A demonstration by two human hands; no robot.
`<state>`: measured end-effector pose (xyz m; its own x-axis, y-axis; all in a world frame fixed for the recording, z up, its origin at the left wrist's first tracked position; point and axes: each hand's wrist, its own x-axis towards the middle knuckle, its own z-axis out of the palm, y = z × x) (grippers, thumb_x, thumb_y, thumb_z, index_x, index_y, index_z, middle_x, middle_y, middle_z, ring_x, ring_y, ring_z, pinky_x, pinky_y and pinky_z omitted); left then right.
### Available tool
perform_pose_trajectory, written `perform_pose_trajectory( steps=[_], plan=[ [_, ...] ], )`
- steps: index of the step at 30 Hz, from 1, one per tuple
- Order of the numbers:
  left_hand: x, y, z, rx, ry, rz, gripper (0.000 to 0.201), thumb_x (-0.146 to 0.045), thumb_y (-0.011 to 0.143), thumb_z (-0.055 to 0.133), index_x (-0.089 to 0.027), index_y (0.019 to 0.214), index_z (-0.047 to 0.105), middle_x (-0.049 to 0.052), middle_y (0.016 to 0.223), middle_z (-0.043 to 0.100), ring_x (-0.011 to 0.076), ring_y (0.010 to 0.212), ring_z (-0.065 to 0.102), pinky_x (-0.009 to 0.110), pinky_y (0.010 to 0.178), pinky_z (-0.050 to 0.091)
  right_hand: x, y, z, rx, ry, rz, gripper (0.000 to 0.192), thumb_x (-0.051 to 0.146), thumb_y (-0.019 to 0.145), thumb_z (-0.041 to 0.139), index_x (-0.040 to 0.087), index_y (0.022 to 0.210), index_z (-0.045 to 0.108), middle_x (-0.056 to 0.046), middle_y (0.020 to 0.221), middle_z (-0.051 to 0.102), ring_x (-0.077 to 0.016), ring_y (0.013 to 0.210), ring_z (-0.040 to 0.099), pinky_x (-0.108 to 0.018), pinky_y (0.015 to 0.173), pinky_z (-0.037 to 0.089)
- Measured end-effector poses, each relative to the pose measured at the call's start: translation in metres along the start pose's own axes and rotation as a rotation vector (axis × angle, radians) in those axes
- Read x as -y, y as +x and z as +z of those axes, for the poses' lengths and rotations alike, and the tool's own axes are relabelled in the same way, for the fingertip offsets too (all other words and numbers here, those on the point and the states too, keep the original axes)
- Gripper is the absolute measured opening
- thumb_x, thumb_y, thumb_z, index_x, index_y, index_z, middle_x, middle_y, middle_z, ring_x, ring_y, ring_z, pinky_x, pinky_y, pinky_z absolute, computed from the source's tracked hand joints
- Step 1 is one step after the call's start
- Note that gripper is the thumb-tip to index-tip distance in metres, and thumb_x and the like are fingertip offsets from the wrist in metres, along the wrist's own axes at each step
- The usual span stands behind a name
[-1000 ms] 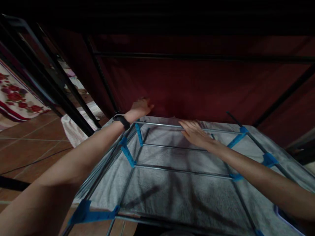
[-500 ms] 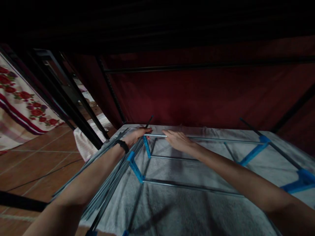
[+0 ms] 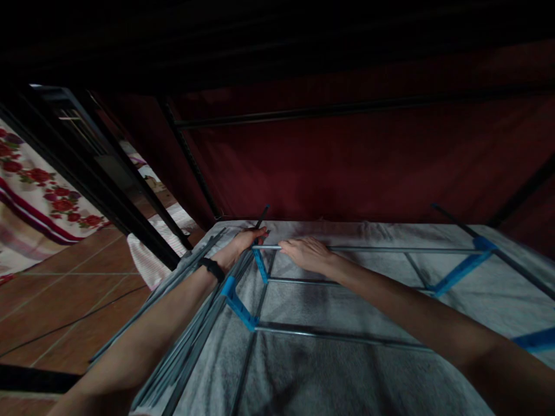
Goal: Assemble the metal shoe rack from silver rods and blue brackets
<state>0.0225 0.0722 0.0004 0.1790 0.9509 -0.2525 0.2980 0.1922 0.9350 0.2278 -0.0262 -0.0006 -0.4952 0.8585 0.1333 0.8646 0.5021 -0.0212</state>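
Gripping the far-left corner of the metal rack, left hand closed around the dark upright rod at 11 o'clock. Just right, right hand clasped over the far crossbar, above the grey cloth.

Dim, underexposed scene: the top of the frame falls to near black, while daylight from the left brightens the tiled floor. Straight rods bow toward the edges; detail is soft and grainy.

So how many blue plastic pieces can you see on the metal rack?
4: one by the left hand, one nearer the left wrist, one far right, one at the right edge. More may be hidden.
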Motion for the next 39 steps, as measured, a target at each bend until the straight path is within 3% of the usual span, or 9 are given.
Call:
perform_pose_trajectory(
  steps=[5, 10, 18, 23, 30, 39],
  plan=[
    [0.001, -0.002, 0.002, 0.034, -0.090, -0.056, 0.023, -0.040, 0.089, 0.065, -0.018, 0.081, 0.069, -0.002, 0.056, 0.057, 0.0108, 0.044, 0.052, 0.023, 0.044, 0.040, -0.004, 0.004, 0.000, 0.026, 0.025, 0.007, 0.040, 0.041, 0.107, 0.028, 0.023, 0.125, 0.058, -0.010, 0.116, 0.072, -0.0225, 0.099, 0.070, -0.030, 0.077, 0.045],
    [-0.001, -0.003, 0.001, -0.009, -0.013, -0.115, 0.026, -0.043, 0.091, 0.062, -0.020, 0.081, 0.070, -0.001, 0.052, 0.058, 0.0116, 0.041, 0.051, 0.023, 0.043, 0.038, -0.012, 0.003, -0.004, 0.025, 0.025, 0.024, 0.037, 0.039, 0.107, 0.029, 0.024, 0.126, 0.058, -0.009, 0.117, 0.072, -0.0219, 0.099, 0.070, -0.029, 0.077, 0.044],
    [0.003, 0.006, 0.006, 0.006, 0.013, -0.034, 0.032, -0.047, 0.088, 0.066, -0.017, 0.080, 0.070, 0.002, 0.058, 0.064, 0.0132, 0.046, 0.058, 0.023, 0.046, 0.044, -0.016, 0.005, 0.003, 0.017, 0.024, 0.032, 0.036, 0.041, 0.107, 0.031, 0.024, 0.124, 0.059, -0.008, 0.116, 0.073, -0.0211, 0.099, 0.070, -0.028, 0.077, 0.044],
    [0.005, 0.006, 0.008, 0.021, 0.014, -0.057, 0.035, -0.049, 0.090, 0.062, -0.017, 0.080, 0.069, 0.001, 0.053, 0.059, 0.0121, 0.043, 0.054, 0.023, 0.043, 0.041, -0.016, 0.004, 0.004, 0.014, 0.031, 0.028, 0.037, 0.041, 0.107, 0.032, 0.025, 0.125, 0.059, -0.008, 0.117, 0.073, -0.0212, 0.101, 0.070, -0.028, 0.078, 0.044],
    [0.000, 0.000, 0.011, 0.012, -0.012, -0.066, 0.034, -0.050, 0.091, 0.063, -0.018, 0.081, 0.068, 0.001, 0.065, 0.064, 0.0103, 0.047, 0.057, 0.022, 0.046, 0.045, -0.016, 0.005, 0.003, 0.010, 0.057, 0.035, 0.037, 0.040, 0.107, 0.032, 0.025, 0.124, 0.060, -0.007, 0.118, 0.073, -0.0213, 0.102, 0.070, -0.028, 0.078, 0.044],
    [-0.001, -0.006, 0.013, -0.002, -0.027, -0.069, 0.049, -0.060, 0.095, 0.047, -0.018, 0.080, 0.065, 0.000, 0.052, 0.057, 0.0126, 0.043, 0.054, 0.023, 0.046, 0.044, -0.016, 0.008, 0.001, 0.034, 0.061, 0.041, 0.037, 0.042, 0.106, 0.031, 0.027, 0.123, 0.061, -0.007, 0.113, 0.075, -0.0228, 0.100, 0.071, -0.029, 0.077, 0.044]
  ],
)
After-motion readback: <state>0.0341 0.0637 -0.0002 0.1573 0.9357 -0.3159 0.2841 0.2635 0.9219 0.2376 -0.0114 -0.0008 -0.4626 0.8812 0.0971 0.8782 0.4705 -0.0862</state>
